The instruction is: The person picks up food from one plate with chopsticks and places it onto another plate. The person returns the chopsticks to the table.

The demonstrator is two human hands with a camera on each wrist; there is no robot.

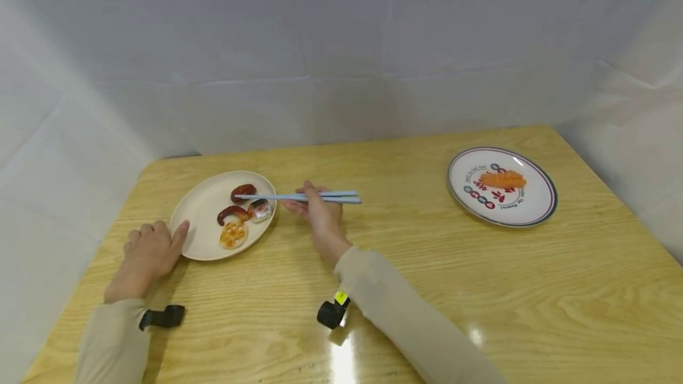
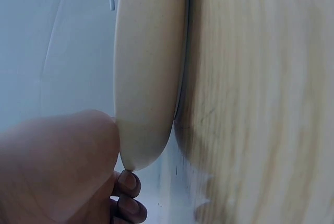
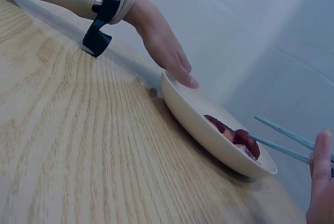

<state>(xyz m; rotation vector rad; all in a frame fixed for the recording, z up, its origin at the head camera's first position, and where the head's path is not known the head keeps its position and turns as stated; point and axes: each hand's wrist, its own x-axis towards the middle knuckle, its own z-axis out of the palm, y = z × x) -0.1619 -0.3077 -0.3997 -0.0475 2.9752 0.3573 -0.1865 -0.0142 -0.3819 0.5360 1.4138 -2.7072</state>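
On the left stands a cream plate (image 1: 194,218) with several food pieces on its right half. Its left rim is held by my left hand (image 1: 155,250), thumb over the edge and fingers outside. Between the fingers of my right hand (image 1: 320,212) is a pair of pale blue chopsticks (image 1: 333,195) pointing left. Their tips are spread slightly and reach over the plate, at a glossy dark-red piece (image 1: 243,192). Close to that piece lie a curled brown piece (image 1: 233,213), a lotus root slice (image 1: 233,234) and a silvery-brown piece (image 1: 260,211).
A white plate (image 1: 539,194) with a blue-and-red rim and printed lettering stands at the table's far right. An orange, salmon-like piece (image 1: 503,180) lies on it. White sheeting (image 1: 347,105) hangs behind the wooden table (image 1: 405,265) and along both sides.
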